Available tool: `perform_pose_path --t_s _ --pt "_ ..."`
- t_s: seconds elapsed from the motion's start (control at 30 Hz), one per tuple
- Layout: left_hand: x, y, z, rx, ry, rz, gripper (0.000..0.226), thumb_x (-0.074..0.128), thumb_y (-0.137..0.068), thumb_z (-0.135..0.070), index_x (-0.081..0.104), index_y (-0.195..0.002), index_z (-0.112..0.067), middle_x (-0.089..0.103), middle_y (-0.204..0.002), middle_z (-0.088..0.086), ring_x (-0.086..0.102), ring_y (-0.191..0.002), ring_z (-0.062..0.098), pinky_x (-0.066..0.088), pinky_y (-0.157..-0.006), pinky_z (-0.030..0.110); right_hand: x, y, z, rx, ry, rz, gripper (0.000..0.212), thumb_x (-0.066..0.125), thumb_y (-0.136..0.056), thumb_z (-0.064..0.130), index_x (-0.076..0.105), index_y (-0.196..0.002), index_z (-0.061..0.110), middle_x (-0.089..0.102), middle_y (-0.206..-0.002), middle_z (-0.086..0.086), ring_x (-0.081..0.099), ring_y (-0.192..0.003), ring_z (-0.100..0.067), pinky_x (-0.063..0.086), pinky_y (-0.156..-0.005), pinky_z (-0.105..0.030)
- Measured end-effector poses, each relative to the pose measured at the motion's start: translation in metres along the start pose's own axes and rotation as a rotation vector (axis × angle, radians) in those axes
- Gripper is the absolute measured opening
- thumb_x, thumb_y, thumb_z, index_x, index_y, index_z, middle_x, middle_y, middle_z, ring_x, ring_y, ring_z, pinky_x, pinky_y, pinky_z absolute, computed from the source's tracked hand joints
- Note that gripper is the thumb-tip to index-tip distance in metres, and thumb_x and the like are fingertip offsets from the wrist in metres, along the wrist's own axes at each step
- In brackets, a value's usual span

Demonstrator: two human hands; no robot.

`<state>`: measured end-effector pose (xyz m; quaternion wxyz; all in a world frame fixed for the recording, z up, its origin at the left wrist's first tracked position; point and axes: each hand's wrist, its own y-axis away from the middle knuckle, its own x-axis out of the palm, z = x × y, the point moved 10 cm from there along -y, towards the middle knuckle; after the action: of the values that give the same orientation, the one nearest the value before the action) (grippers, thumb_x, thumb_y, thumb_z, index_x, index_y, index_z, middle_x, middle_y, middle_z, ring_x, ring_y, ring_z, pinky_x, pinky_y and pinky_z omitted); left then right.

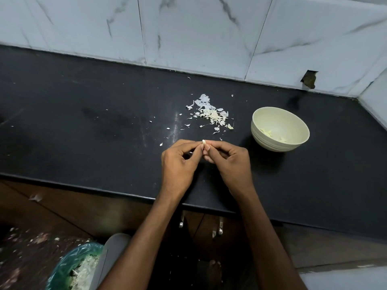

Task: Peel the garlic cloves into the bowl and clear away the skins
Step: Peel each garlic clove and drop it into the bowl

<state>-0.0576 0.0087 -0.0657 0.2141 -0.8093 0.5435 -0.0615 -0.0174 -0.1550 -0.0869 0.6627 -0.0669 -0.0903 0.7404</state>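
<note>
Both hands meet over the black counter (83, 114), pinching 1 garlic clove (203, 141) between them. The left hand (178, 162) has its thumb and forefinger curled onto the clove's left side; the right hand (230, 162) pinches it from the right, its other fingers curled under. Only the pale tip of the clove shows above the fingertips.

The bowl (270, 141) stands on the counter just right of the hands and apart from them, upright, with a few pale peeled cloves (266, 132) lying in its bottom. A heap of skins (211, 115) lies on the counter left of the bowl, beyond the hands, with loose flakes scattered around it.

Far left of the bowl and below the counter's front edge, a bin (62, 268) lined with a blue-green bag holds more scraps, and bits lie on the floor around it. A marble-patterned tiled wall (188, 28) rises behind the bowl.
</note>
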Motion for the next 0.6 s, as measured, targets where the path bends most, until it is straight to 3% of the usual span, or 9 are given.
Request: perform_pose_path --t_s 0.17,0.6 --pt "-0.001 0.001 -0.006 0.060 -0.057 -0.003 0.013 0.075 -0.093 -0.008 0.083 -0.101 -0.015 0.077 -0.095 -0.004 0.073 -0.090 0.010 0.058 -0.080 0.026 0.000 0.002 0.005 -0.068 0.133 -0.017 0.019 0.070 -0.097 0.003 0.079 -0.113 0.007 0.080 -0.097 -0.003 0.078 -0.095 -0.019 0.063 -0.088 -0.037" --pt "0.005 0.000 0.008 -0.065 0.055 0.074 0.011 0.075 -0.093 -0.012 0.084 -0.098 -0.011 0.077 -0.090 -0.001 0.073 -0.089 0.016 0.060 -0.084 0.045 0.001 0.005 0.017 -0.199 0.297 -0.014 0.023 0.072 -0.095 0.002 0.080 -0.115 0.011 0.079 -0.102 0.000 0.077 -0.091 -0.014 0.064 -0.083 -0.035"
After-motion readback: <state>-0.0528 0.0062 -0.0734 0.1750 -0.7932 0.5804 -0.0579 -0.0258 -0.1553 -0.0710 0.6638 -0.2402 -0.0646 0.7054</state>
